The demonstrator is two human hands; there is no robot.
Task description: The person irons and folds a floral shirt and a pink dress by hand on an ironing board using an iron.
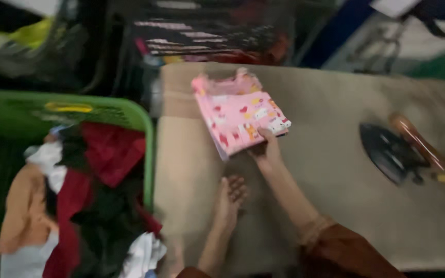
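A folded pink patterned garment lies on the beige ironing surface. My right hand grips the garment's near right corner, thumb on top. Just left of my right forearm, my left hand rests flat on the beige cloth with fingers spread and nothing in it. The picture is blurred by motion.
A green laundry basket full of red, black, white and orange clothes stands at the left. A dark iron with a brown handle lies on the surface at the right. Dark clutter and striped fabric fill the back.
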